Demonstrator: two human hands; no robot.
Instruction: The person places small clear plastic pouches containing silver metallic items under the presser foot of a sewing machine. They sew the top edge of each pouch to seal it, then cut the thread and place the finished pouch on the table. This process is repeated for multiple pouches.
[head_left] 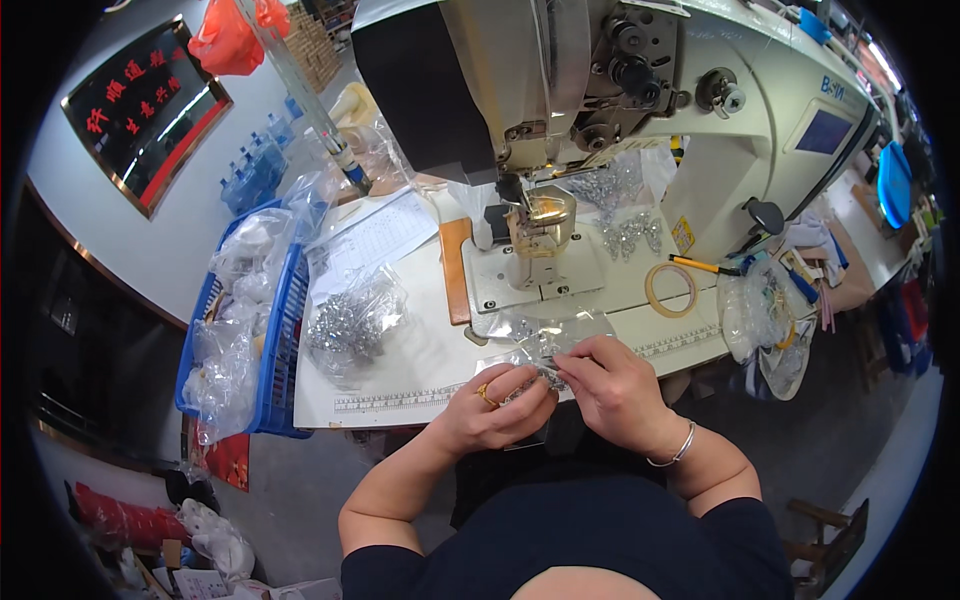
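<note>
At the near edge of the sewing machine table, both my hands meet around a clear plastic bag (520, 335) with small shiny silver pieces (545, 378) at its mouth. My left hand (498, 408), with a ring on one finger, is curled around the lower side of the bag. The fingers of my right hand (612, 388) are pinched together at the pieces; the exact piece is too small to make out. Just beyond stands the machine's needle area (540, 225) above a metal plate (530, 280). To the left lies another clear bag of silver pieces (355, 325).
A blue basket (283, 350) full of plastic bags stands at the table's left. More silver pieces (630, 235) lie under the machine arm (740, 90). A tape roll (671, 290), an orange pen (703, 265) and bagged items (765, 310) sit on the right. A paper sheet (385, 235) lies behind.
</note>
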